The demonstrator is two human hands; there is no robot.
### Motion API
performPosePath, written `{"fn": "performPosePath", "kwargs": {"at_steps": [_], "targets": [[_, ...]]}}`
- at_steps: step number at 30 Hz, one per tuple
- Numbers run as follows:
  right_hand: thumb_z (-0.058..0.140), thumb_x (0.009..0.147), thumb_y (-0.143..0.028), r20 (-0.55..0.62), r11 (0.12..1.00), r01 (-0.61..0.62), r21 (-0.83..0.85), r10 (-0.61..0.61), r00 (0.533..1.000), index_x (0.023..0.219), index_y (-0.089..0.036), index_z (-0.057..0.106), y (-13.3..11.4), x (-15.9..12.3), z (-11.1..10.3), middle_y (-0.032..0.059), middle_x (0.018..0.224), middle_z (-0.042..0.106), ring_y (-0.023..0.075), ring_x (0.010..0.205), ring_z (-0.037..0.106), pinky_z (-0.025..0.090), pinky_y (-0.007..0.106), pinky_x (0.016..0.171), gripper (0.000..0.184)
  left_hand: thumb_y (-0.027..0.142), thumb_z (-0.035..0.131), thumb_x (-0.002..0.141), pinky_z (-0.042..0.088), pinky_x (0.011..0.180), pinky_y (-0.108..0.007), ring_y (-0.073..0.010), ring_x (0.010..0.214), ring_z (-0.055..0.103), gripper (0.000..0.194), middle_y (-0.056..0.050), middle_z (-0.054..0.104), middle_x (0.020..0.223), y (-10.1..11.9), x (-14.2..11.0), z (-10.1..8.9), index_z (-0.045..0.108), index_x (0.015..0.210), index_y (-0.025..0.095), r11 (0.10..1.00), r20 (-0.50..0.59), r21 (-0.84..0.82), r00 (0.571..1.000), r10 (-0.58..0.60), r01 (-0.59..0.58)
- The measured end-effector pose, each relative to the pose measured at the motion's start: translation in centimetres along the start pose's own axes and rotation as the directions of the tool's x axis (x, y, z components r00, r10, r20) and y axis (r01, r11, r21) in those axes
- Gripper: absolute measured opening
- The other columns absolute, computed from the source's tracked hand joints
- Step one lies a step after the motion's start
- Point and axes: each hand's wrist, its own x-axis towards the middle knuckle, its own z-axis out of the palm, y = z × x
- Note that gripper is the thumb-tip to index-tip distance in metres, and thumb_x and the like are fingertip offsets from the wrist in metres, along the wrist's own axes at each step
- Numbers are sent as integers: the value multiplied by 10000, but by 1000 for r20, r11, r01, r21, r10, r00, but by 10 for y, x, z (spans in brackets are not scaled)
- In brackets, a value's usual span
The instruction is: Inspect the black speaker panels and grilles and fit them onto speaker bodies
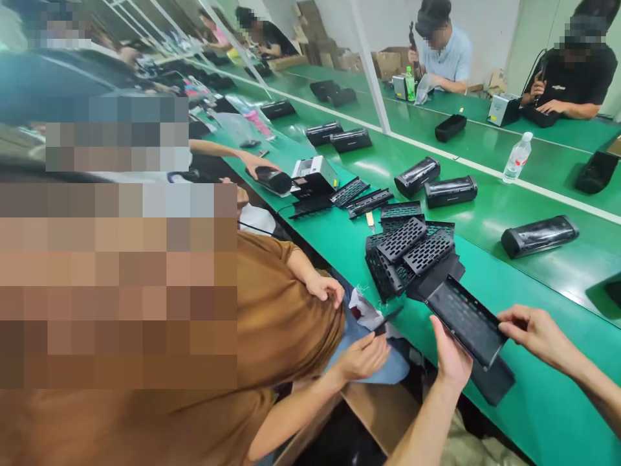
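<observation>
A black perforated plastic grille panel [463, 320] is held tilted over the near edge of the green table [533, 414]. My left hand [451, 359] grips its lower near side with the thumb up against it. My right hand [533, 333] pinches its far right edge with curled fingers. A flat black piece [495, 382] lies on the table just under the panel. A pile of similar black grille panels [407, 255] is heaped just beyond.
A person in a brown shirt [281, 323] bends close on my left, a thin black tool [385, 320] in one hand. Black cylindrical housings [538, 236] lie on the green belt, with a water bottle [517, 158]. Other people work along and across the table.
</observation>
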Motion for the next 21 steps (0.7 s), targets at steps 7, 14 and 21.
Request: {"fn": "performPosePath", "kwargs": {"at_steps": [7,14,21], "targets": [[718,867,-700,-13,956,-126,266,134,991,1017,-236,704,-29,-29,-17,65,937,744,271,888,707,584,394,821,488,940,493,861,551,999,-495,-376,1046,772,1019,-202,805,1137,20,-31,48,685,1396,95,962,187,-30,947,-262,272],[771,773,-688,-149,859,-198,472,299,943,1243,-239,641,-42,-6,-52,112,1119,724,303,1094,702,608,434,898,663,919,357,927,536,961,-467,-369,967,781,1054,-244,795,1170,4,-41,81,693,1392,34,874,267,55,837,-478,482],[661,863,-507,-125,952,-202,230,234,964,1041,-231,742,-35,4,-84,44,966,797,242,835,712,537,368,766,338,945,345,902,568,863,-462,-396,938,794,1084,-258,793,1168,-12,-37,110,682,1401,44,741,282,121,693,-663,660]]}}
